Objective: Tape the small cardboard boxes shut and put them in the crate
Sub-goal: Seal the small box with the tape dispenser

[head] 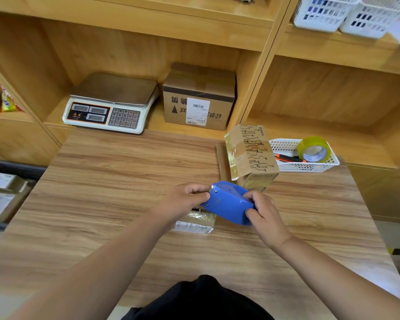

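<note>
Head view, left hand (185, 199): we see its fingers curled, pinching at the toothed front end of the blue tape dispenser (229, 204).
Head view, right hand (266, 217): its fingers wrap the rear of the dispenser, thumb on the near side; both hands hold it just above the table (116, 181).
Flat parcel (196, 222): it lies on the table directly under the hands, glossy with tape, a white label facing us.
Printed box (252, 155): a small cardboard box with a black circuit pattern, tilted, with tape across one end, just beyond the dispenser; we cannot tell what it leans on.
Crate (14, 169): a dark rim at the left edge, lower than the table, with labelled parcels inside.
Basket (310, 167): white, beside the printed box, holding a yellowish tape roll (313, 150) and an orange-and-black cutter (286, 158).
Shelf (153, 121): behind the table it carries a scale (111, 105) and a large box (199, 98), near each other.
</note>
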Demonstrator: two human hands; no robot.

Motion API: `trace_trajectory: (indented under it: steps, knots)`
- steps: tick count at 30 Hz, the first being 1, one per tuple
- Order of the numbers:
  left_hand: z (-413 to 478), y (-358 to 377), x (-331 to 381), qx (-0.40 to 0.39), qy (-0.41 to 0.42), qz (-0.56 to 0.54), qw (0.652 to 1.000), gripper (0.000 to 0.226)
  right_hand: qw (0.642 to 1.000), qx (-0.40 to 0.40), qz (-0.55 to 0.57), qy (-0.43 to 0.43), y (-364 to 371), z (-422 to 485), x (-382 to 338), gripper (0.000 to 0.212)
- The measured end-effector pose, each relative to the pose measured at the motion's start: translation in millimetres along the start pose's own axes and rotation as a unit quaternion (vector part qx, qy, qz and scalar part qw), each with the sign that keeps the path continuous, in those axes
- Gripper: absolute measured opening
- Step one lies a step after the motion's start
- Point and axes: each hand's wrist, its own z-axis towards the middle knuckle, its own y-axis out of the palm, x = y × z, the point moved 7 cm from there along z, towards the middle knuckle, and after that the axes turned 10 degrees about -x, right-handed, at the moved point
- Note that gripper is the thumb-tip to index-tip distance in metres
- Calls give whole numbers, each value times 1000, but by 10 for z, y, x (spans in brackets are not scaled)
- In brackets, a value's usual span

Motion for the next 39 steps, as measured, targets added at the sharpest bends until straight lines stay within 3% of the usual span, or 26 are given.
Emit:
trace_trajectory:
  steps: [3,7,11,15,21,26,33,39]
  knots:
    - [12,-65,-45,7,-36,-11,999,27,1000,-1,0,-14,-5,12,-55,21]
    - [73,-136,-84,15,-13,-82,996,50,1000,4,8,-29,-14,12,-142,21]
    - [65,-145,-99,21,-9,-145,989,31,999,2,3,-46,-6,31,-216,21]
    - [37,-200,-146,67,-1,-111,992,12,998,-10,-31,-45,34,37,-251,19]
    - [-25,-336,-170,165,32,-80,983,8,994,-17,-106,-35,50,1,-384,54]
    - [-70,-396,-135,176,39,-60,982,10,977,-23,-205,-50,67,-27,-472,85]
    - [-71,-475,-212,162,25,-55,985,10,949,10,-260,-176,41,-76,-641,57]
    - [-179,-855,-299,184,29,-74,980,14,950,-13,-267,-160,-7,-70,-470,55]
